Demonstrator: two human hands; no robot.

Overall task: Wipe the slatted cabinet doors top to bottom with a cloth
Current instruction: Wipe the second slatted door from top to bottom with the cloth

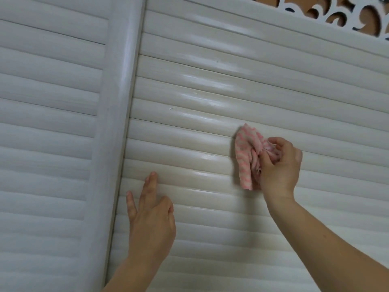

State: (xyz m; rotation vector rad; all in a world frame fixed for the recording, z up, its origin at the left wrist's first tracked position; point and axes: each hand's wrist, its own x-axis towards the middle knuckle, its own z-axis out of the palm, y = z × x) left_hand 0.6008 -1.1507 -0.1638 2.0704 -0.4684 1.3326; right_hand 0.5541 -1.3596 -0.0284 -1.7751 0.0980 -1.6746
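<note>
Right hand (277,165) grip pinches bunched cloth (248,157) (folds hidden); left hand (150,216) spread on door (210,127).

left hand (150,216) raised, fingers straight and spread, thumb tucked, right hand (280,165) higher, fingers curled in a bunched grip, both forearms bare, fingertip contact unclear

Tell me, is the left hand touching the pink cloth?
Apart. The head view shows the left hand flat on the slats, with bare door between it and the cloth the right hand holds.
</note>
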